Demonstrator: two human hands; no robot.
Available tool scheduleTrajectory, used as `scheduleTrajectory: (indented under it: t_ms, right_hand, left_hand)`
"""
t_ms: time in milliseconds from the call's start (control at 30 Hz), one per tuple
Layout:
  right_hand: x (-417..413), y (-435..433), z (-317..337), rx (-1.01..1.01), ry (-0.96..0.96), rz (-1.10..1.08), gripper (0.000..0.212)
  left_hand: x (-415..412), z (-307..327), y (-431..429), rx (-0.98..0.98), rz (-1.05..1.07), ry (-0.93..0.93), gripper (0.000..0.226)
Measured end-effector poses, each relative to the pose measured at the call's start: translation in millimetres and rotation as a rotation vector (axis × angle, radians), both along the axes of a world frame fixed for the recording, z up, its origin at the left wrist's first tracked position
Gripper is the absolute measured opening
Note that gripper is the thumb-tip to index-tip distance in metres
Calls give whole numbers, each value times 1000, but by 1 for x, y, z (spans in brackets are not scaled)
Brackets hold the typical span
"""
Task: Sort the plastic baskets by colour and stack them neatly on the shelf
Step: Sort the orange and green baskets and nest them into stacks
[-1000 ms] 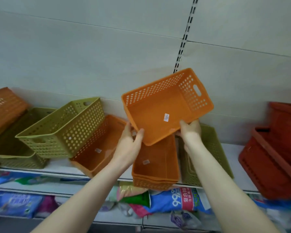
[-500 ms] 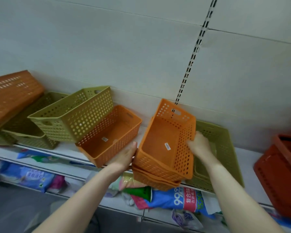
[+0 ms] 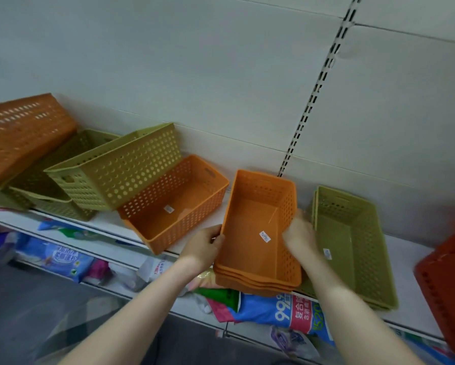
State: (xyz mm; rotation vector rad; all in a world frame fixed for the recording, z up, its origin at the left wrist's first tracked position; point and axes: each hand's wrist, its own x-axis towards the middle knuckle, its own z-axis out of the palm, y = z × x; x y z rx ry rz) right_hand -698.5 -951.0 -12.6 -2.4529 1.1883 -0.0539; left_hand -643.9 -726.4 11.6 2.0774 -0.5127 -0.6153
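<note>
A stack of three nested orange baskets sits on the white shelf at centre. My left hand grips the top basket's left rim and my right hand presses its right wall. Left of the stack a single orange basket lies tilted, with a green basket leaning on it. More green baskets and an overturned orange basket lie further left. Nested green baskets stand to the right of the stack.
Dark red baskets sit at the shelf's right end. A lower shelf holds blue, pink and green packaged goods. A slotted metal upright runs up the pale back panel behind the stack.
The orange basket that I held up tilted in the air has come down and now sits nested level on top of the orange stack. Both hands stay on its sides.
</note>
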Motion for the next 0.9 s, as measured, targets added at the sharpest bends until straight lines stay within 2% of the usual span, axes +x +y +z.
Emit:
scheduleTrajectory:
  t_ms: [100, 233, 333, 400, 500, 567, 633, 733, 833, 900]
  right_hand:
    - [6, 0, -4, -8, 27, -21, 31]
    - [10, -8, -6, -8, 73, -21, 32]
    - [13, -10, 0, -10, 125, 1, 32]
    - [18, 0, 12, -92, 141, 4, 47]
    - [35, 38, 41, -315, -145, 75, 60]
    - [53, 78, 60, -432, -354, 211, 55]
    - [73, 121, 64, -382, -415, 329, 49]
    - [100, 181, 53, -143, -270, 345, 49]
    - [117, 213, 33, 124, -72, 185, 71]
    - [120, 226, 24, 228, -14, 69, 71]
  left_hand:
    - [2, -2, 3, 23, -27, -20, 24]
    - [6, 3, 10, 122, -42, -111, 37]
    - [17, 17, 45, 96, 39, -481, 34]
    - [31, 34, 80, 43, 136, -780, 33]
    - [73, 65, 135, 89, 334, -1109, 40]
    - [109, 78, 163, 251, 396, -1102, 53]
    - [140, 81, 180, 386, 373, -937, 68]
    - [162, 75, 195, 404, 288, -719, 70]
    - [169, 67, 205, 333, 197, -760, 48]
    - [172, 65, 207, 273, 164, -778, 36]
